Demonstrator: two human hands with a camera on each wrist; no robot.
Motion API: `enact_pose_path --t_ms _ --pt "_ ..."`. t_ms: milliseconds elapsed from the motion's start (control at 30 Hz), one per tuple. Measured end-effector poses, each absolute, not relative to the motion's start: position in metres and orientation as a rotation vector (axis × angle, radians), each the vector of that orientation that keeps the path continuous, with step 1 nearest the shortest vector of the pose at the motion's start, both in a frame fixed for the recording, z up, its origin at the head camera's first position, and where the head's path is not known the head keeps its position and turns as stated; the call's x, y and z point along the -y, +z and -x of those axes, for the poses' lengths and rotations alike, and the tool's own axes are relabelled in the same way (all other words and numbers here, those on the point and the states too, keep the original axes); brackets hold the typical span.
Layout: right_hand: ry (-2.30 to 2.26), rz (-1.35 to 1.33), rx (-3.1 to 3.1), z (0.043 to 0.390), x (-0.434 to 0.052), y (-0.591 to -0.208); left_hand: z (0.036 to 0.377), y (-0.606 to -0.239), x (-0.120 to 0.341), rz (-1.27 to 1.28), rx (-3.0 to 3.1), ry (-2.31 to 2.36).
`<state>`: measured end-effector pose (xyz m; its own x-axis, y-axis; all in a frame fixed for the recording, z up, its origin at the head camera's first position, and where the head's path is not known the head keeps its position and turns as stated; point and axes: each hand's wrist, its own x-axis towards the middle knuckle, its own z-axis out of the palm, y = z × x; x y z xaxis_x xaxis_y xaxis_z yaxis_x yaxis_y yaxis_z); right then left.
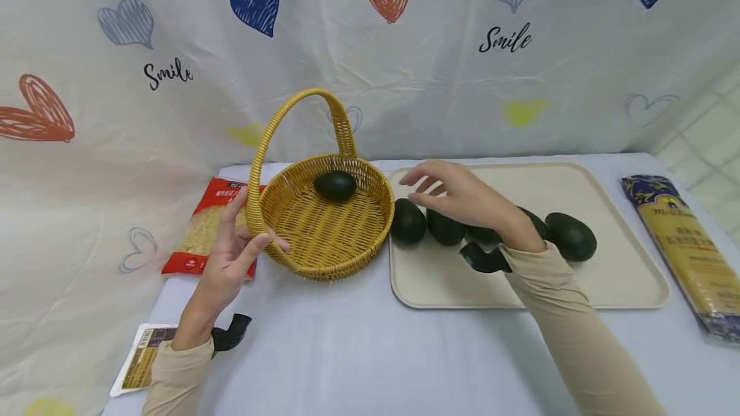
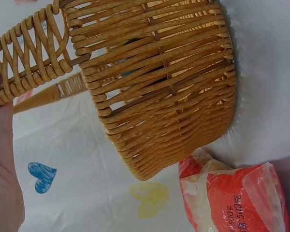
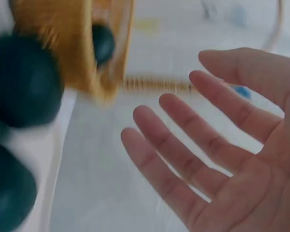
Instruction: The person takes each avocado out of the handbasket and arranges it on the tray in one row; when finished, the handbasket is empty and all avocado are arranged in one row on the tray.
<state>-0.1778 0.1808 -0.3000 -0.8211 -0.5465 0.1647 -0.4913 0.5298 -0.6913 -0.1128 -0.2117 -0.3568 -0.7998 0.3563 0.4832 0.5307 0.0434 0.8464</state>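
A yellow wicker basket (image 1: 324,255) stands on the table with a dark green avocado (image 1: 335,185) inside. My left hand (image 1: 231,262) holds the basket at the left foot of its arched handle (image 1: 258,165), thumb in front and a fingertip showing past it. In the left wrist view, part of that hand (image 2: 2,159) lies against the woven handle. My right hand (image 1: 462,194) hovers over the avocados, fingers spread and loosely bent, nothing in its palm (image 3: 251,193). Several avocados (image 1: 408,221) lie in a row on the beige tray (image 1: 624,275); the hand and wrist partly cover some.
Left of the basket lies a red-and-clear pasta bag (image 1: 196,236). A flat labelled pack (image 1: 141,361) is near the left forearm. Right of the tray lies a long yellow-and-blue pasta pack (image 1: 688,249). A heart-printed cloth (image 1: 428,69) hangs behind the table.
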Motion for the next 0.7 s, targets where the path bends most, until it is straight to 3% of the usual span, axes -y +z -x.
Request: enact_pose_path --t_ms 300,700 --pt "-1.007 1.256 -2.494 0.199 -0.083 -0.283 0.113 -0.352 0.211 0.936 2.163 -1.851" --pt "-1.123 1.188 -2.445 0.249 -0.031 -0.300 0.116 -0.356 0.213 1.005 2.136 -1.853"
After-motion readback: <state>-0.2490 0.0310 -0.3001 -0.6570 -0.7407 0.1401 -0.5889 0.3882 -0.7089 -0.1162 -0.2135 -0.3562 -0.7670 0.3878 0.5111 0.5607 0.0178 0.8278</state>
